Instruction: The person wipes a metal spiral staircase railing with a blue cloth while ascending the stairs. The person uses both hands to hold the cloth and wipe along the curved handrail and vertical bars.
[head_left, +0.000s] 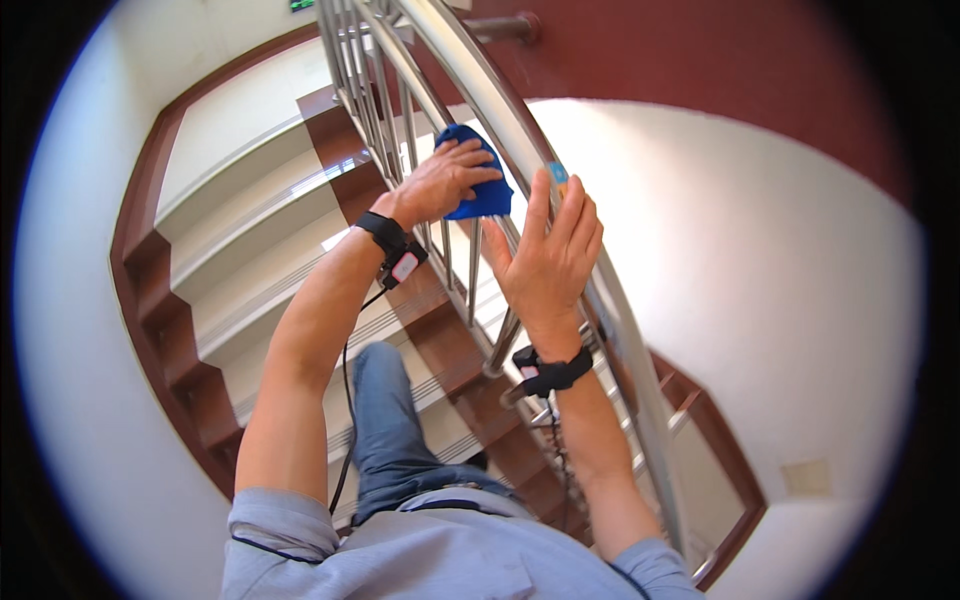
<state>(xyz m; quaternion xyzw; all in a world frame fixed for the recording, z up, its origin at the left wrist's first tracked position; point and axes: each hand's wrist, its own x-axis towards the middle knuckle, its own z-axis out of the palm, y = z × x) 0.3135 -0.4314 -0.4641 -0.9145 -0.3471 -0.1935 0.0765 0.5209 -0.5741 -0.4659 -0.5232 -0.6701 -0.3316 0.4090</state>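
My left hand lies over a blue cloth, which it presses against the lower metal rail of a stair railing. Its fingers are spread across the cloth. To the right, my right hand rests against the thick metal handrail, palm down, with fingers extended and the thumb apart. A small blue and yellow sticker shows on the handrail just beyond its fingertips. Thin metal balusters stand below the cloth.
Light stone stairs with brown edging run along the left, with one of my legs over them. A white wall with a dark red upper part curves on the right. More steps and railing show lower down, beyond my right forearm.
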